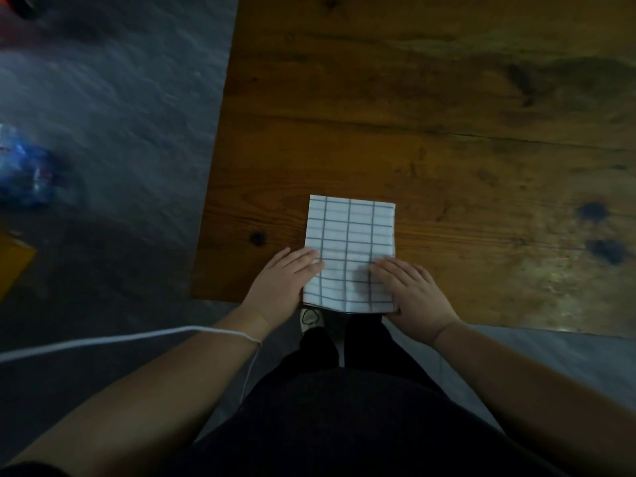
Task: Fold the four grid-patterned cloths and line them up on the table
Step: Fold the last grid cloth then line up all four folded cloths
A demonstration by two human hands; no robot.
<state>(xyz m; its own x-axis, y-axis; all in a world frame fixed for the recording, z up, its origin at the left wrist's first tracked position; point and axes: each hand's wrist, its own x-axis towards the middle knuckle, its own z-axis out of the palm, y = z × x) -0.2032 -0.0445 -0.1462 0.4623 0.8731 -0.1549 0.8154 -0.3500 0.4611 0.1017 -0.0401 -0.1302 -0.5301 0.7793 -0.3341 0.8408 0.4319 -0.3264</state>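
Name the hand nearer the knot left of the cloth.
Left. Left hand rests just beside the knot, on the cloth's edge; right hand lies across the cloth, farther off.

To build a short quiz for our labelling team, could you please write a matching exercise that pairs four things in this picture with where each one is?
Things:
1. grid-patterned cloth
2. left hand
3. right hand
4. white string

Places:
A. runs in from the left to the left wrist
B. fingers flat on the cloth's near right part
C. lies folded on the wooden table, at its near edge
D. fingers flat on the cloth's near left edge

Pairs: 1-C, 2-D, 3-B, 4-A
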